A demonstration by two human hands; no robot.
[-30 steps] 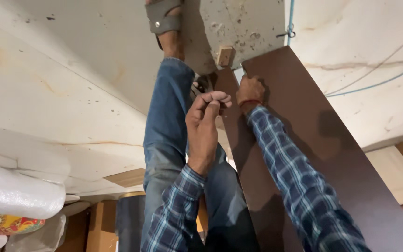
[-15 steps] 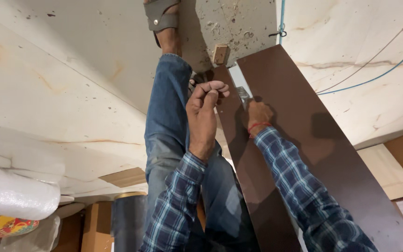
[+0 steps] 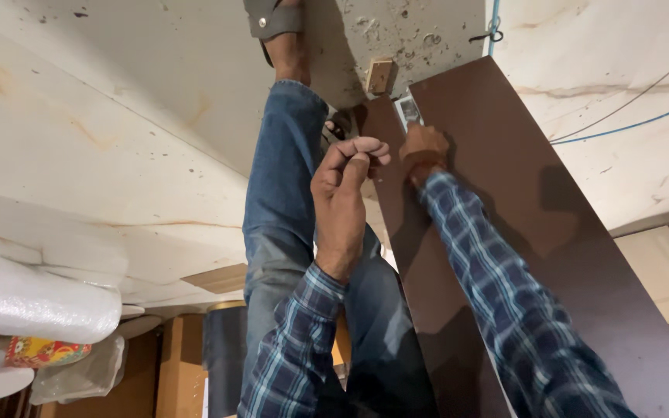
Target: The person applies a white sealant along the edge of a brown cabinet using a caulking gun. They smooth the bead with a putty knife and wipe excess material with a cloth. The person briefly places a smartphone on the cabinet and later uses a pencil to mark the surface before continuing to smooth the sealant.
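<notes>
A long dark brown board (image 3: 520,232) lies across the pale floor. My right hand (image 3: 425,145) rests on its far end, fingers curled beside a small metal fitting (image 3: 408,111) at the board's edge. What it holds is hidden. My left hand (image 3: 344,193) hovers over my jeans-clad leg (image 3: 280,193), just left of the board. Its fingertips are pinched together, and I see nothing between them. Both sleeves are blue plaid.
My sandalled foot (image 3: 276,23) is planted near a small wooden block (image 3: 379,75). A blue cable (image 3: 629,124) runs over the floor to the right. A roll of bubble wrap (image 3: 36,302), a colourful packet (image 3: 40,350) and cardboard boxes (image 3: 187,364) sit at the lower left.
My right hand slid down the board half a second ago and has returned up to the metal fitting. My left hand stays pinched in about the same place.
</notes>
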